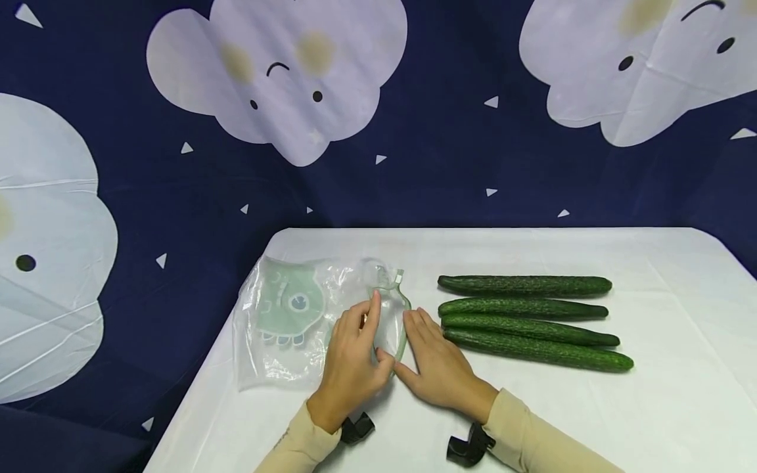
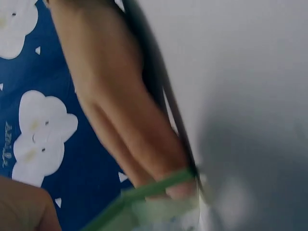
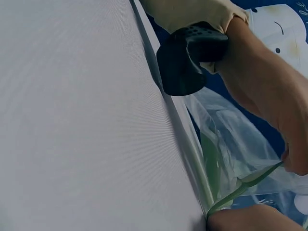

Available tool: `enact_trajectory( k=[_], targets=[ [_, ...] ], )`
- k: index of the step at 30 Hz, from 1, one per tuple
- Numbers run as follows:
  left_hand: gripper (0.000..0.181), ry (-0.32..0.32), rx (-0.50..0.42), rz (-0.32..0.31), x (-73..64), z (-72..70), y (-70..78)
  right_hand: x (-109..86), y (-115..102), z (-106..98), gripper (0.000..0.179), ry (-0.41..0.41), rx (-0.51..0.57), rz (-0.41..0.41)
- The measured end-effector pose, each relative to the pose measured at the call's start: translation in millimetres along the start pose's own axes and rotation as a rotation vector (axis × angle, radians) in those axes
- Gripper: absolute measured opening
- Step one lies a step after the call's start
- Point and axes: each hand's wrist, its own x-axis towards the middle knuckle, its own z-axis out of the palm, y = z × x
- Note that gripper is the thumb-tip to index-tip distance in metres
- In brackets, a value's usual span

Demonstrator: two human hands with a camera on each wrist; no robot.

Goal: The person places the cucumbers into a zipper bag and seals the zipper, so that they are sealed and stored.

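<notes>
A clear plastic bag (image 1: 343, 282) with a pale green one-eyed monster print lies on the table, its green-edged mouth (image 3: 245, 184) facing right and spread apart. My left hand (image 1: 351, 358) pinches the raised upper edge of that mouth; the right wrist view shows its fingertips at the green strip. Flat beside the mouth, my right hand (image 1: 440, 368) has its fingers straight, and their tips touch the lower green edge (image 2: 161, 185). Just right of it lie several dark green cucumbers (image 1: 532, 326), roughly side by side. The cucumbers' left ends come close to the right fingertips.
The table (image 1: 668, 282) has a white cover and rounded far corners. Behind it hangs a dark blue cloth (image 1: 437, 131) with smiling clouds and small white triangles. A black mount (image 1: 467, 448) sits at the right wrist, and another (image 1: 357, 428) at the left.
</notes>
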Motion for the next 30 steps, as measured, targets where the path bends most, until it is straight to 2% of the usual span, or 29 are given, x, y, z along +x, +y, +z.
enact_trajectory(
  k=[3,5,11,13,19,27,30],
  targets=[
    [0.091,0.025,0.016,0.026,2.0,-0.6,4.8,1.4,-0.8,0.2,0.091,0.017,0.015,0.002],
    [0.091,0.027,0.006,0.014,1.8,-0.8,5.4,2.1,-1.3,0.7,0.091,0.022,0.016,0.004],
    [0.097,-0.011,-0.050,-0.125,-2.8,-3.1,-0.3,1.7,-1.9,0.7,0.092,-0.010,0.016,0.022],
    [0.097,-0.026,-0.052,-0.150,-4.2,-4.0,-1.7,1.7,-2.2,0.4,0.092,-0.016,0.021,0.029],
    [0.098,-0.030,-0.058,-0.178,-4.0,-6.1,-1.4,1.9,-3.2,-1.0,0.093,-0.009,0.046,0.039],
    [0.097,-0.057,-0.137,-0.179,-6.0,0.6,-3.8,-0.3,-0.7,-1.5,0.093,0.027,0.049,0.041],
    [0.096,-0.068,-0.155,-0.215,-8.3,1.6,-8.5,-0.5,-0.8,-0.2,0.092,0.032,0.051,0.040]
  ],
)
